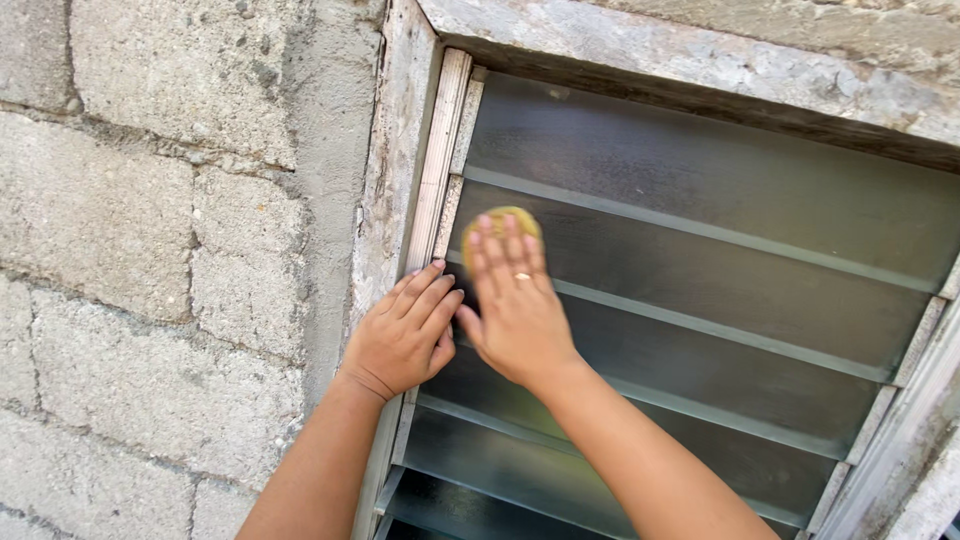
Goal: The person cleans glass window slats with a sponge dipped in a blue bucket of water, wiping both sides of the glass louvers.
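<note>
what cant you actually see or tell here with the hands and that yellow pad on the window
- Yellow pad, head view: mostly covered by the right hand; its full shape and thickness are hidden.
- Left hand: the palm lies on the window frame, so what is under it is hidden.
- Glass slats: lowest ones cut off by the bottom edge.
- Behind the glass: only dim reflections, nothing clear.

Both forearms are bare, with no sleeve reaching into view and no watch or bracelet at either wrist. The right hand [517,305] wears a thin, pale metal ring on one finger. The left hand [400,335] carries no ring. The fingernails on both hands are short and faintly pink.
</note>
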